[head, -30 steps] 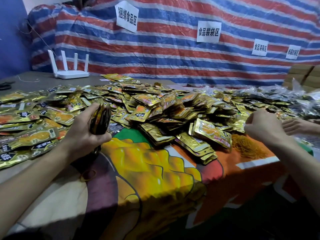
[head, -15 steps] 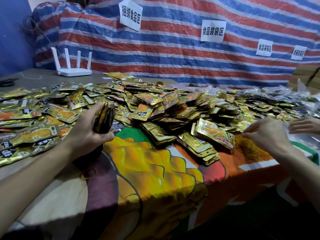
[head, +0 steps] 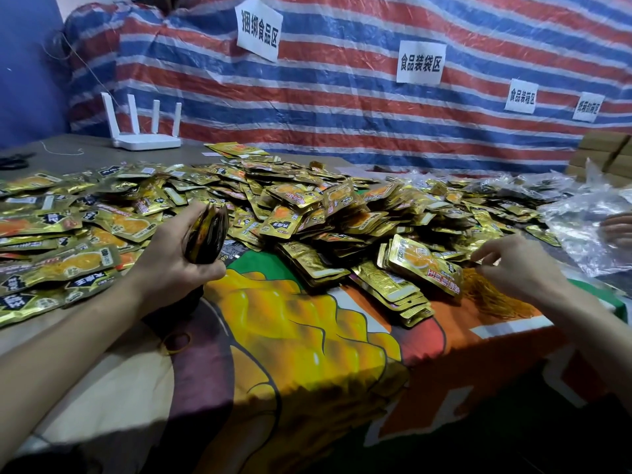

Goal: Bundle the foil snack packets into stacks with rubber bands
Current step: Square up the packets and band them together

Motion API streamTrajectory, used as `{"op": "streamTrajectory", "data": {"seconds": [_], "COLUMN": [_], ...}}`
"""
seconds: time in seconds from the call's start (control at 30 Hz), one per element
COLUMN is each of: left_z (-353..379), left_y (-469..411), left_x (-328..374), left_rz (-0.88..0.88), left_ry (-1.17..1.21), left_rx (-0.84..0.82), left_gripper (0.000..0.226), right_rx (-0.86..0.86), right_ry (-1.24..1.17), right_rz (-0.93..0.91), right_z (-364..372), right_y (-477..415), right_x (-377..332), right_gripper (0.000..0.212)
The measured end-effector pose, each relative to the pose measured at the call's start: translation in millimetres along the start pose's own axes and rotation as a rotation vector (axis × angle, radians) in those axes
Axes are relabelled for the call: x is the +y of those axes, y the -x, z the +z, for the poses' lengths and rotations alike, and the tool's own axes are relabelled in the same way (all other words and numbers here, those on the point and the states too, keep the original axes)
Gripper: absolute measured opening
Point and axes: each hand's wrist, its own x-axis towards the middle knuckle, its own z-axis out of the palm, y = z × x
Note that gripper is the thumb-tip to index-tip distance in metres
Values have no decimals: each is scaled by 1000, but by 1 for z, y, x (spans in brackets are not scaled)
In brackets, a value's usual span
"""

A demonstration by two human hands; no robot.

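Left hand (head: pixel 171 258): is gripping a stack of packets (head: pixel 207 236) on edge, fingers curled round it and thumb pressing its near face, probably squeezing it flat so a band can slip over.
Stack's place: is being held just above the desk (head: pixel 85 155), at the left edge of the loose heap (head: pixel 325 213).
Right hand (head: pixel 516 271): is reaching into the rubber band pile (head: pixel 492 299) beside the heap, with thumb and forefinger meeting at the tips, likely picking out one band.
Hard to make out: whether a band is actually sitting between those fingertips; also how many packets the stack is holding.
Spare band (head: pixel 176 340): is lying on the printed cloth (head: pixel 290 319) below the left wrist.
Cut off: another person's hand (head: pixel 617 229) is showing only partly at the right edge, among clear bags (head: pixel 578 234).
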Motion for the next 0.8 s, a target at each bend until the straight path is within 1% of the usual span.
{"op": "streamTrajectory", "data": {"seconds": [0.07, 0.13, 0.2, 0.3, 0.4, 0.6, 0.8], "left_z": [0, 0, 0, 1, 0, 0, 1], "left_y": [0, 0, 0, 0, 0, 0, -1], "left_x": [0, 0, 0, -1, -1, -1, -4], "left_rz": [9, 10, 7, 3, 5, 15, 21], "left_ry": [-9, -10, -7, -6, -9, -24, -10], "left_rx": [3, 2, 0, -3, -5, -5, -1], "left_gripper": [71, 71, 71, 73, 73, 71, 72], "right_rx": [-79, -126, -122, -53, 11, 21, 99], "right_ry": [49, 93, 112, 91, 30, -176, -360], "right_rz": [-24, -36, -35, -13, 22, 96, 138], "right_z": [3, 8, 11, 14, 12, 5, -3], "right_y": [2, 3, 3, 3, 2, -2, -1], "right_x": [-2, -5, -7, -8, -8, -9, -10], "right_gripper": [33, 36, 30, 17, 10, 16, 13]}}
